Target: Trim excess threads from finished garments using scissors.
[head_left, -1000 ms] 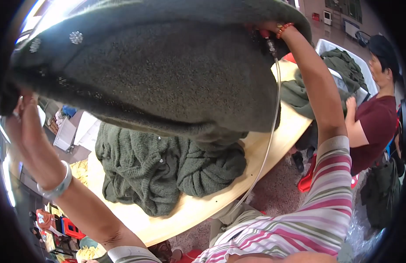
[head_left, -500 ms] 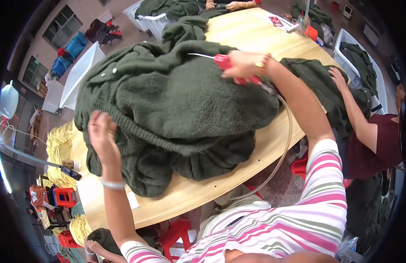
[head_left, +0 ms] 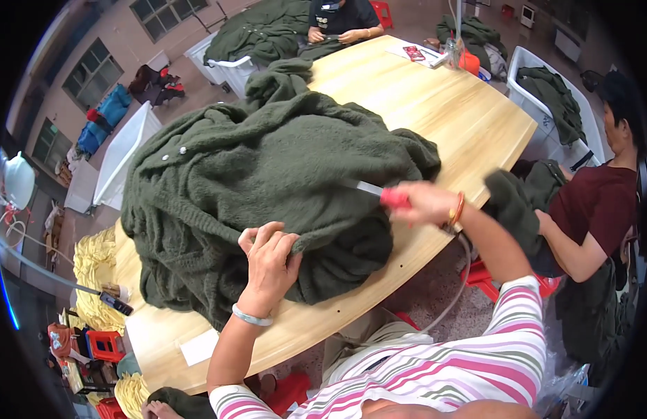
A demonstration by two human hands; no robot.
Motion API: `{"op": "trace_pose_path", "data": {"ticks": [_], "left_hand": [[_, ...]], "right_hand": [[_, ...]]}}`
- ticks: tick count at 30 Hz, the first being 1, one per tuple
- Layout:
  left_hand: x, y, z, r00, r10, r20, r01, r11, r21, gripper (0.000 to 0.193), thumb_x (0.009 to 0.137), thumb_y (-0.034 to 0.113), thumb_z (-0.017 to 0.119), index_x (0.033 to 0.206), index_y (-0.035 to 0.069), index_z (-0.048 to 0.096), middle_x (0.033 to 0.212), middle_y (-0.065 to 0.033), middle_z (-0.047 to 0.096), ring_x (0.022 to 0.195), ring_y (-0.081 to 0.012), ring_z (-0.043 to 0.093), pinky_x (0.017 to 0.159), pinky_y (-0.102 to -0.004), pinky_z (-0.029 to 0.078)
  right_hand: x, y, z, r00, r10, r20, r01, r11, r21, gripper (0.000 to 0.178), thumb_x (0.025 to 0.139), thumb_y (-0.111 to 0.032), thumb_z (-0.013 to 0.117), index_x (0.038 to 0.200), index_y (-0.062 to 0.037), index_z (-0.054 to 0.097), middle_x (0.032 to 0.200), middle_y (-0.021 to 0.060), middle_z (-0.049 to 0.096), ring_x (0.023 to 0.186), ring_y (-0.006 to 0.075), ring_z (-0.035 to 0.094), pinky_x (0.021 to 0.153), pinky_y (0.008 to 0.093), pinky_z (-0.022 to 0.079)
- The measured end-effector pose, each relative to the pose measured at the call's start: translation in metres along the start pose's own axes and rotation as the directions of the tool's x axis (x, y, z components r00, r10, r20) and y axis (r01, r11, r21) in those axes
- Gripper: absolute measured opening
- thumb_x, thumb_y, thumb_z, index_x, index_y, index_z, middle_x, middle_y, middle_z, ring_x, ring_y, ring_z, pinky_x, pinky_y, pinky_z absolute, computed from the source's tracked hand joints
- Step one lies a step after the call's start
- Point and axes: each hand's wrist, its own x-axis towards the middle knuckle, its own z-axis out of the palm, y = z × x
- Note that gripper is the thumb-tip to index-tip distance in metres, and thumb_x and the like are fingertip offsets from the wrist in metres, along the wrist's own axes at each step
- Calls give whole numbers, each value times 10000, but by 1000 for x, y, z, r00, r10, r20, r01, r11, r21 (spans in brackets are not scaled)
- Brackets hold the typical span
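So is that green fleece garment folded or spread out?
Neither: the green fleece garment lies bunched in a rumpled heap on the wooden table; left hand grips its edge.

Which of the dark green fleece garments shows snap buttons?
The big dark green fleece garment heaped mid-table under both hands: silver snaps near its upper-left edge. The garments in the white bins show none.

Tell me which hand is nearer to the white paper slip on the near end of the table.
Left. The left hand grips the green fleece garment just above the paper slip. The right hand, holding a red-handled tool, is farther off to the right.
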Motion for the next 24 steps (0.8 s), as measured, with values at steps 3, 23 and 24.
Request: {"op": "trace_pose_path", "data": {"ticks": [3, 23, 24], "left_hand": [[-2, 16, -36, 947, -320, -14, 168, 533, -829, 229, 836, 19, 578, 1063, -4, 592, 1085, -131, 625, 1035, -259, 581, 900, -379, 427], [-39, 75, 81, 999, -15, 32, 12, 995, 96, 594, 647, 230, 735, 1165, 48, 508, 1108, -169, 484, 1033, -303, 487, 825, -402, 393], [-35, 83, 88, 995, 90, 40, -97, 969, 226, 571, 687, 247, 687, 1187, 41, 501, 1115, -165, 480, 1032, -298, 481, 839, -398, 392]], "right_hand": [[40, 29, -51, 876, -55, -479, -16, 990, -142, 494, 796, -266, 672, 1215, -60, 510, 975, 192, 602, 891, 303, 619, 811, 397, 489], [-28, 28, -18, 910, 142, -388, 85, 855, 512, 420, 917, -116, 564, 1300, 15, 452, 920, 53, 603, 660, 101, 601, 622, 236, 515], [-47, 35, -10, 903, 176, -393, 57, 856, 514, 411, 919, -111, 558, 1296, 14, 453, 924, 59, 606, 663, 106, 609, 628, 238, 521]]}}
